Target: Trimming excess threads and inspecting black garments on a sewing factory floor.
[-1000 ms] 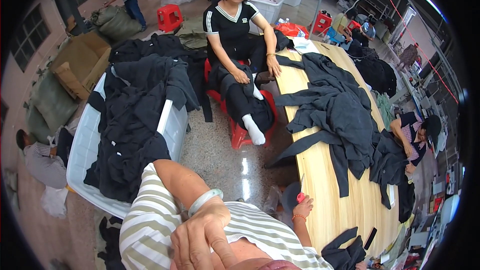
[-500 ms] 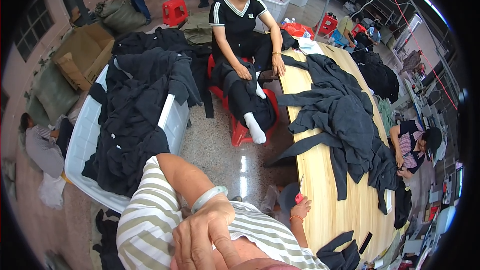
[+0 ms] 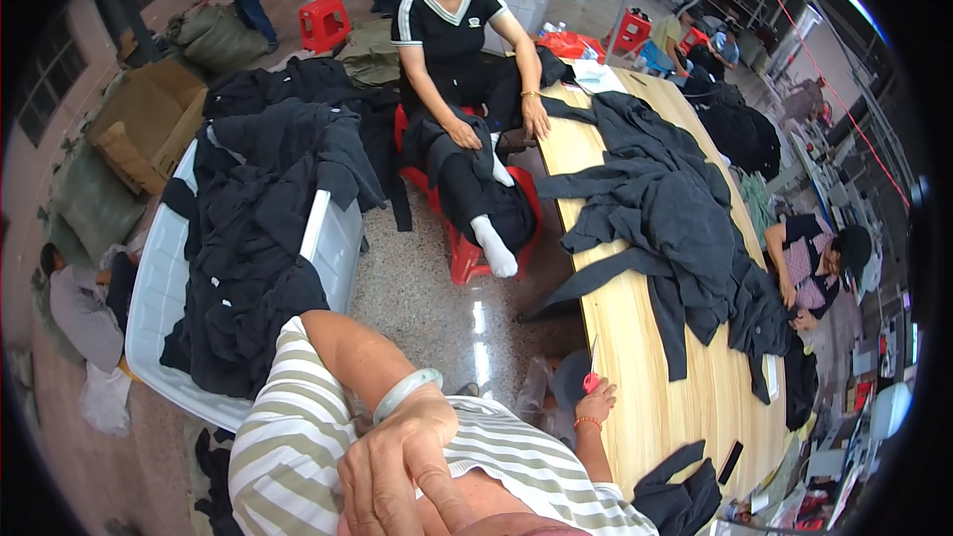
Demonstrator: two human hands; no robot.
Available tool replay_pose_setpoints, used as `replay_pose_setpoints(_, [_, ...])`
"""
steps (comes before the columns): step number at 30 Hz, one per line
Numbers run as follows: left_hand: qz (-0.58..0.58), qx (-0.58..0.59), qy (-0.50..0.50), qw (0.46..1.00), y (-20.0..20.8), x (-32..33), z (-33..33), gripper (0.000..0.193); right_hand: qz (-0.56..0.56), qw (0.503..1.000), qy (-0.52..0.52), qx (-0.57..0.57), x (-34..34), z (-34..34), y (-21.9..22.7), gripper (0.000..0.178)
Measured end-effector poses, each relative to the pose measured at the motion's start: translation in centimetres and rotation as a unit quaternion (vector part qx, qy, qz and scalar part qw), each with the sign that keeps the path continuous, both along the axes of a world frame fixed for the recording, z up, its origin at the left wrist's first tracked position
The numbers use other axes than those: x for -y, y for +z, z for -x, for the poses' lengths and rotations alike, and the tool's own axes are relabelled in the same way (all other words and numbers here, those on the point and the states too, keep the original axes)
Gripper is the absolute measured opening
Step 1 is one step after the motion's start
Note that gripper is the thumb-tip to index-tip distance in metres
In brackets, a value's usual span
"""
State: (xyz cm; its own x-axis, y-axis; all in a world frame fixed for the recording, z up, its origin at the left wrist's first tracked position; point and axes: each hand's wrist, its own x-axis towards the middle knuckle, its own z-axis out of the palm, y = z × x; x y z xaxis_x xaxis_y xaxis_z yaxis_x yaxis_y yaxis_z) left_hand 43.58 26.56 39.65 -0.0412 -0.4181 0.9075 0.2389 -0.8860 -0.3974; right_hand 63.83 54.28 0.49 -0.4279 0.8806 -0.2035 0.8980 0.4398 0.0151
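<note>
At left, a white rectangular plastic bin [image 3: 149, 313] holds dark cloth garments [image 3: 253, 268]. The left hand [image 3: 405, 457], wearing a pale green bangle [image 3: 408, 393], lies loosely open against the upper chest, no object visible in it. Farther right, the right hand [image 3: 598, 404] is closed about a thin-bladed metal tool with a red handle [image 3: 592, 382] at the edge of a pale wood-grained table [image 3: 627, 337], beside a heap of charcoal garments [image 3: 667, 208]. Only the viewpoint has shifted slightly; both hands keep their pose, suggesting a pause in the work.
</note>
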Motion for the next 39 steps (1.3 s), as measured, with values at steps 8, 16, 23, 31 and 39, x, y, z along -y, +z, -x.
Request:
replay_pose_setpoints(8, [0.009,0.005,-0.049,0.999,-2.7,-0.1,0.2,0.017,-0.011,0.999,-0.005,-0.042,-0.3,0.7,-0.5,0.053])
replay_pose_setpoints(16, [0.265,-0.224,0.004,0.938,0.9,-2.5,2.0,0.023,-0.044,0.998,-0.02,-0.027,0.3,-0.7,-1.2,0.054])
replay_pose_setpoints(23, [0.389,-0.22,0.232,0.864,-4.9,-4.9,1.5,0.019,0.006,0.998,0.026,-0.058,0.1,0.2,-0.2,0.058])
replay_pose_setpoints(31, [0.856,-0.072,0.218,0.463,-28.5,-2.8,2.3,0.036,-0.024,1.0,0.019,0.005,-0.5,-0.5,-1.7,0.061])
replay_pose_setpoints(39, [0.978,-0.081,0.141,0.128,-50.7,12.0,1.5,0.045,-0.037,0.998,0.039,0.021,-0.8,-0.4,-1.9,0.057])
